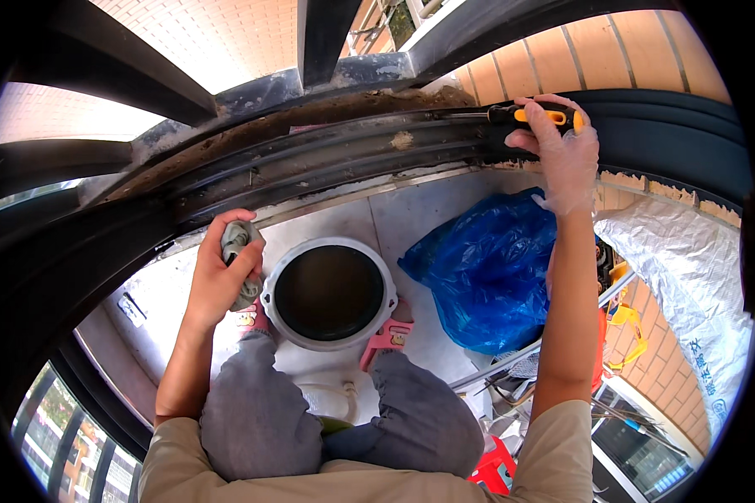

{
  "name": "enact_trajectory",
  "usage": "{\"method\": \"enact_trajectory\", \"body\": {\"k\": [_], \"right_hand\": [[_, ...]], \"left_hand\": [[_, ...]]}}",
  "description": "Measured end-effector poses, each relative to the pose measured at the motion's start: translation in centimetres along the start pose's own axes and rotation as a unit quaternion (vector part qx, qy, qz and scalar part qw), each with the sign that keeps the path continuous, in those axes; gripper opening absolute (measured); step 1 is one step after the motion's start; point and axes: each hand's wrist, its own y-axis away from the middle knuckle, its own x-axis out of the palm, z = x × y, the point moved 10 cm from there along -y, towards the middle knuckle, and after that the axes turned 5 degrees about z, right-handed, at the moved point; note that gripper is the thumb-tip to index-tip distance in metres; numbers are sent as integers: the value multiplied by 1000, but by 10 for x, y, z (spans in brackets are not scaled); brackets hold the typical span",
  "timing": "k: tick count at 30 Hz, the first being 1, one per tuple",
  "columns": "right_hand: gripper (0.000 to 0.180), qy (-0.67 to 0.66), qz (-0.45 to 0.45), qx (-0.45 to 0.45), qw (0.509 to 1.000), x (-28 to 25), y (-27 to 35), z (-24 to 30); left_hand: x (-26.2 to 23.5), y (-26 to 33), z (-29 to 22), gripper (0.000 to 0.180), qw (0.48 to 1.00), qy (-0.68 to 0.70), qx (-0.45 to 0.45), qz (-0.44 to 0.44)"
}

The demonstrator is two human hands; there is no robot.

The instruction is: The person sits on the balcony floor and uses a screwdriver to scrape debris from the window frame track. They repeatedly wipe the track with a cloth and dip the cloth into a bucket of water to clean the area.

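My right hand point(559, 151), in a clear plastic glove, grips a screwdriver point(556, 118) by its black and yellow handle. Its thin blade points left and lies along the dirty dark window track point(327, 161); whether the tip touches the metal I cannot tell. A crumpled grey-green rag point(245, 289) is bunched in my bare left hand point(220, 270), near the track's lower edge. Between my knees and the track stands a pale bucket point(330, 343) of dark, murky water.
A blue plastic bag point(495, 277) lies right of the bucket, under my right forearm. Dark upright bars point(321, 42) rise beyond the track. White woven sheeting point(679, 277) hangs at the right. My pink slippers point(387, 339) flank the bucket, and a red stool point(497, 468) is at the lower right.
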Motion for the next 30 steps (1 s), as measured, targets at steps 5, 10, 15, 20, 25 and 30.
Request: {"method": "enact_trajectory", "body": {"k": [5, 10, 15, 20, 25, 30], "right_hand": [[36, 7, -17, 19, 1000, -2, 3, -2], [32, -26, -22, 20, 999, 9, 19, -4], [28, -85, -8, -2, 996, 14, 23, -14], [29, -163, 5, 16, 987, 13, 13, -31], [30, -148, -8, -14, 989, 12, 22, -32], [27, -205, -38, -9, 978, 2, 22, -49]], "left_hand": [[3, 2, 1, 31, 1000, 11, 0, 5], [4, 3, 1, 31, 1000, 15, 2, 8], [3, 2, 0, 30, 1000, 16, 11, 15], [2, 4, 2, 32, 1000, -12, 9, 20], [3, 5, 3, 29, 1000, -5, -5, 10], [4, 4, 3, 29, 1000, 6, 2, 11]]}}
